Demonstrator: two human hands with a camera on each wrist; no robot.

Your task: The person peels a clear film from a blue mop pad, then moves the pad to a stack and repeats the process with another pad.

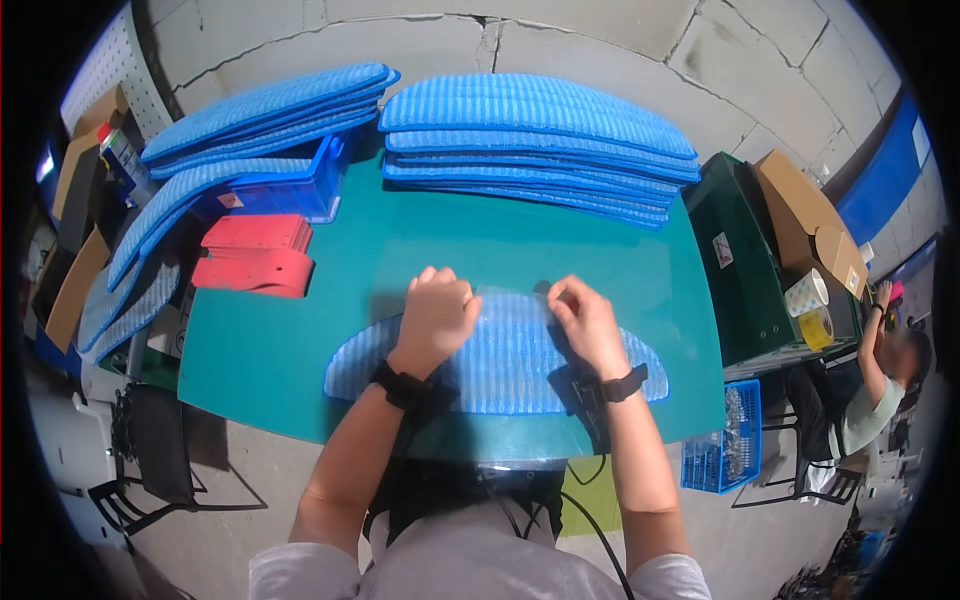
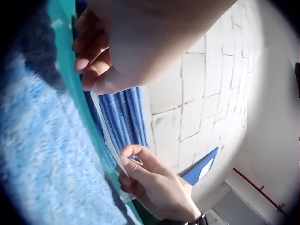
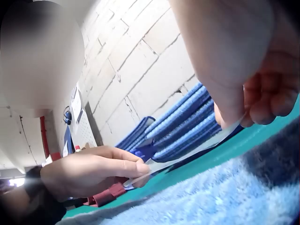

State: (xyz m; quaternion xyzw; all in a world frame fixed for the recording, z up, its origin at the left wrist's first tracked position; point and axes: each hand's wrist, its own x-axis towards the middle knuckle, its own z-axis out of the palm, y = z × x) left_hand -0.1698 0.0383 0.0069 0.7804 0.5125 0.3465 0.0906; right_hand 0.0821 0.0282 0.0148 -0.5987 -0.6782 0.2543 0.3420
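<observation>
Crate [image 1: 705,472], clear pieces [image 1: 738,432] inside, sits off the right edge of the desk [image 1: 500,243]; left hand [image 1: 433,320], right hand [image 1: 590,325] both pinch a strip [image 2: 108,135], room ahead.

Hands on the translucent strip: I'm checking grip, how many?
2: left hand and right hand, pinching opposite ends of the strip, near the blue pad.

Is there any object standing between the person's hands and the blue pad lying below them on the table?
Nothing visible blocks either the left hand or the right hand from the blue pad. The translucent strip runs between the hands, pinched by both; the stacked pads lie farther back.
</observation>
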